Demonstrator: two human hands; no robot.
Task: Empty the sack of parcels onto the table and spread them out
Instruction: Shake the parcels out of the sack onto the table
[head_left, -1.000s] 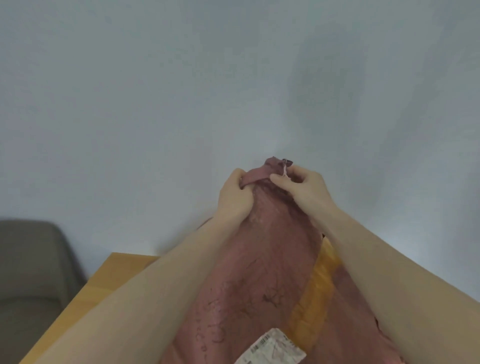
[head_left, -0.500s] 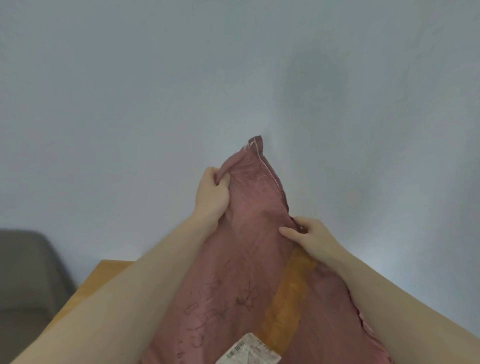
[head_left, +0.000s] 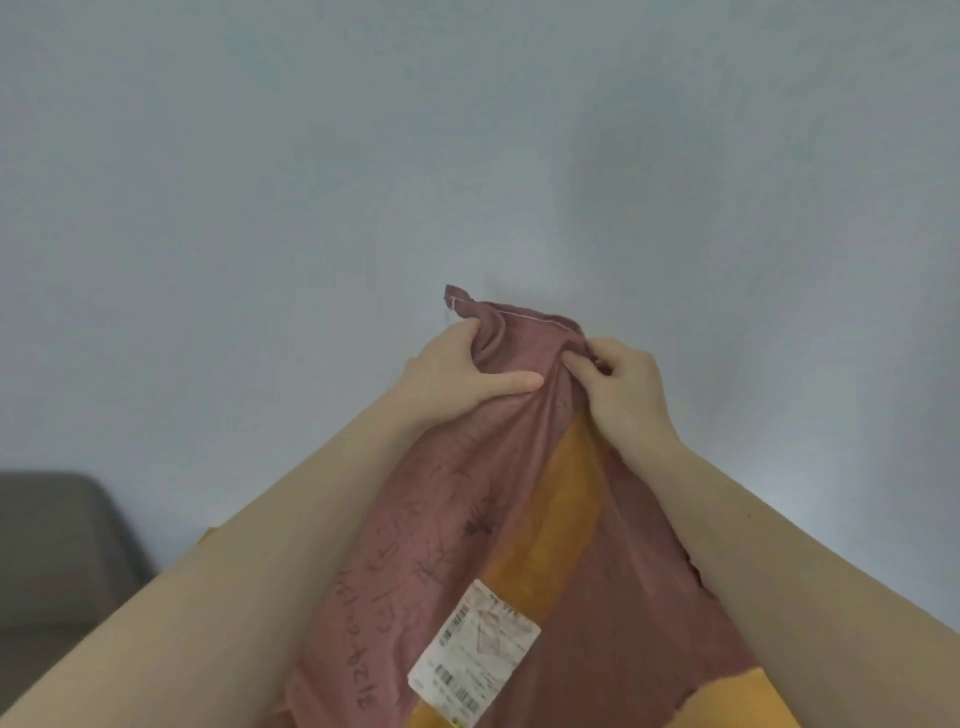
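Observation:
A dull red woven sack (head_left: 457, 519) with an orange stripe, black handwriting and a white shipping label (head_left: 475, 642) is held up in front of me. My left hand (head_left: 457, 371) grips the sack's upper end from the left, thumb laid across the cloth. My right hand (head_left: 621, 387) pinches the same end from the right, fingers curled into the fabric. The stitched seam (head_left: 524, 314) of the sack stands above both hands. No parcels are visible; the sack's lower part runs out of the frame.
A plain pale blue-grey wall (head_left: 467, 156) fills most of the view. A grey upholstered seat (head_left: 57, 545) stands at the lower left. A sliver of the wooden table (head_left: 210, 535) shows beside my left forearm.
My right hand has moved up from the sack's side to its top end, beside my left hand. The seam now lies spread between both hands instead of standing as a point.

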